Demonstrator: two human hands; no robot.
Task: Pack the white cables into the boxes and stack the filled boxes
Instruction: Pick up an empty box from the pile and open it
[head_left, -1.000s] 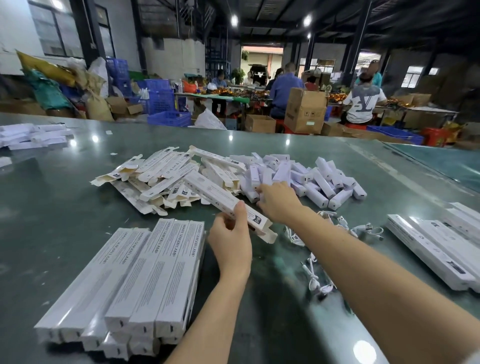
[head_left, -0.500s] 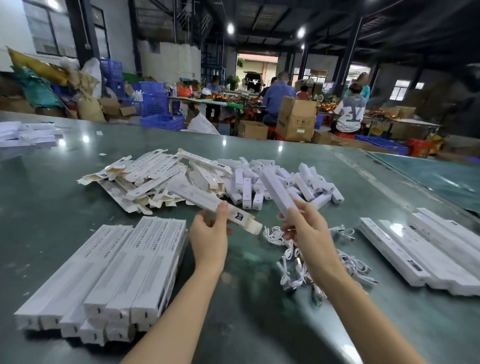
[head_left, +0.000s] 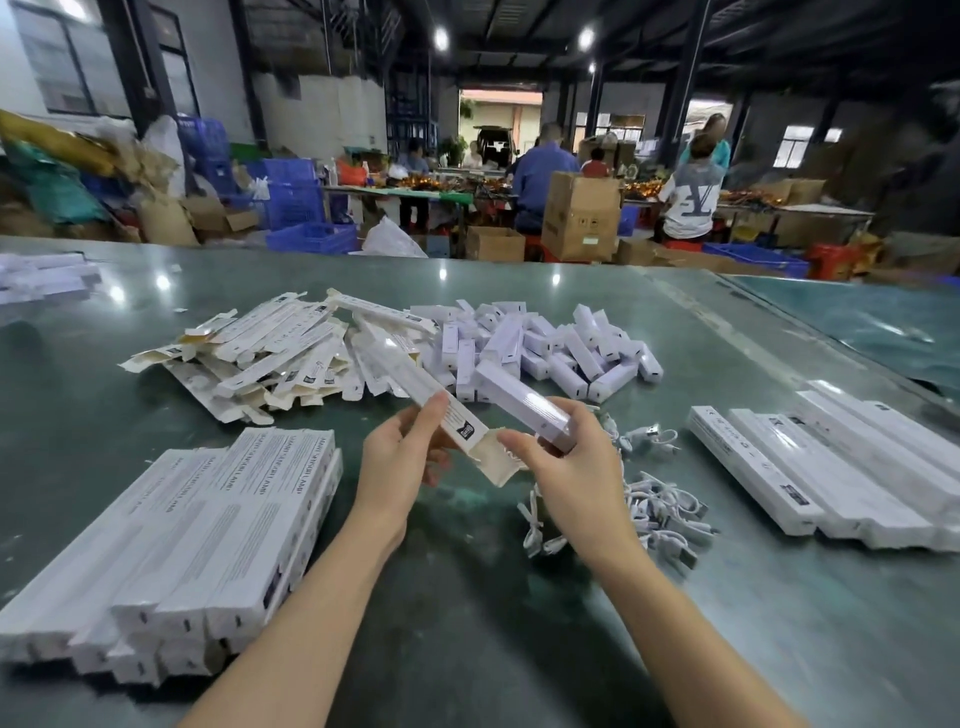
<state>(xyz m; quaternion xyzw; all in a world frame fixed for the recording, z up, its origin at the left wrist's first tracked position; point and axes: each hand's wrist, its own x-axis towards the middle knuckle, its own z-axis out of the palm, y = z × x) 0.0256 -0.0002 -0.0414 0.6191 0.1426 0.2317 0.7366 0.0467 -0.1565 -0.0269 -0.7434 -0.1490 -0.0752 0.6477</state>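
Note:
My left hand (head_left: 400, 457) grips a long white box (head_left: 415, 387) near its open end, whose flaps stick out toward me. My right hand (head_left: 566, 462) holds a small white block-shaped box (head_left: 522, 402) beside that open end. Just right of and below my right hand, a heap of white cables (head_left: 654, 506) lies on the table. A stack of filled long boxes (head_left: 208, 540) sits at the near left. Empty flat long boxes (head_left: 260, 353) lie piled farther back, with a pile of small white boxes (head_left: 561, 343) to their right.
More long white boxes (head_left: 841, 473) lie in a row at the right. The green table (head_left: 493, 623) stretches around them, with a second table (head_left: 883, 322) at the far right. Other white boxes (head_left: 41, 278) sit at the far left. People work at tables behind.
My right hand picked a small white box from the pile and brought it toward me to the long box's open end. My left hand lifted the long box off the pile.

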